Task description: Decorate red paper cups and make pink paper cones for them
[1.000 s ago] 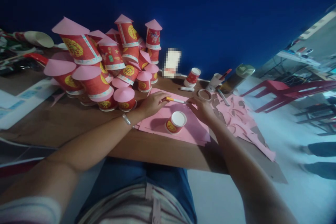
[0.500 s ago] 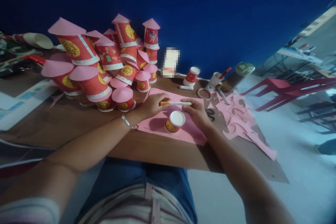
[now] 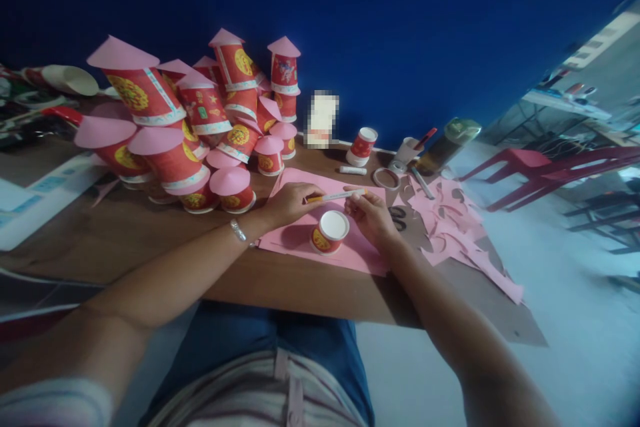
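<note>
A slim white pen with orange-yellow ends (image 3: 334, 197) spans the gap between my two hands, above a stack of pink paper (image 3: 295, 181). The fingers of my left hand (image 3: 293, 203) are closed on its left end. At the other end, my right hand (image 3: 373, 217) pinches it between thumb and fingers. Just below the pen, a small red paper cup with a gold emblem (image 3: 324, 240) stands upside down on the pink paper, its white base up. Black scissor handles (image 3: 397, 217) lie right of my right hand.
Red cups with pink cone roofs (image 3: 230, 180) are piled at the left. Along the back stand a red cup (image 3: 364, 143), a glue stick or marker (image 3: 353, 170), a tape roll (image 3: 387, 178) and a bottle (image 3: 445, 147). Pink scraps (image 3: 453, 227) cover the right; beyond is a red chair (image 3: 530, 173).
The pen has tilted, its right end now higher, and an orange-yellow part shows there. My right fingers have shifted along it. The view has moved slightly.
</note>
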Motion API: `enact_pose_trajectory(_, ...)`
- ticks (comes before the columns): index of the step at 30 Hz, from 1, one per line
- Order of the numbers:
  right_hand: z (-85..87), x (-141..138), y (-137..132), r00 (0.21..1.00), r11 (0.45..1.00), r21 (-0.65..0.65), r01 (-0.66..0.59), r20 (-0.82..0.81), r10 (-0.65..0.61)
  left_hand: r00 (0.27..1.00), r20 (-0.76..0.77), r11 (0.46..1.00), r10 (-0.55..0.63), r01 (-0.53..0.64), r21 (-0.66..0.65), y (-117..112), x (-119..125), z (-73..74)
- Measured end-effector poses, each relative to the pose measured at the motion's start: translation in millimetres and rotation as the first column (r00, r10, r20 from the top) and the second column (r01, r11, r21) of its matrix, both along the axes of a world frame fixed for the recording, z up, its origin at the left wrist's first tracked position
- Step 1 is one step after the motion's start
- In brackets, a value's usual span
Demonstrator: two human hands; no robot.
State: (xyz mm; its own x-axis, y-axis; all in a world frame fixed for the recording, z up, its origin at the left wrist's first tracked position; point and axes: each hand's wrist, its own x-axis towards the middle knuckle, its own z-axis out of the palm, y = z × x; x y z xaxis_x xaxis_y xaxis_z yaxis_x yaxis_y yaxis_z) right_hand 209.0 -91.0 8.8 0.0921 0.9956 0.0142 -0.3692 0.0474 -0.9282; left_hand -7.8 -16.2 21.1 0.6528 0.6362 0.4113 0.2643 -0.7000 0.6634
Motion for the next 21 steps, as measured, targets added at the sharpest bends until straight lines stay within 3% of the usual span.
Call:
enact_pose_trajectory(7,-2.4,-7.4,0.3,0.999,0.999,0.032,0.023,0.03,-0.024,0.997,-0.074,0.992,-0.032,0.041,0.121,7.9,4.0,1.3)
enact_pose_trajectory(10,-1.9,-2.2,3.0,0.998,0.997,0.055,0.049,0.044,-0.051,0.997,-0.061,0.992,-0.056,0.062,0.108,12.0,4.2,5.6)
enact_pose_trajectory(16,2.1,41.7,12.8,0.95,0.942,0.123,0.311,-0.061,-0.306,0.995,-0.098,0.999,-0.011,0.007,-0.044,29.6,2.7,9.6)
enact_pose_trajectory(21,2.3,48.0,11.5,0.952,0.951,0.076,0.301,-0.073,-0.296,0.985,-0.174,0.988,-0.008,0.035,0.148,51.8,26.7,5.4)
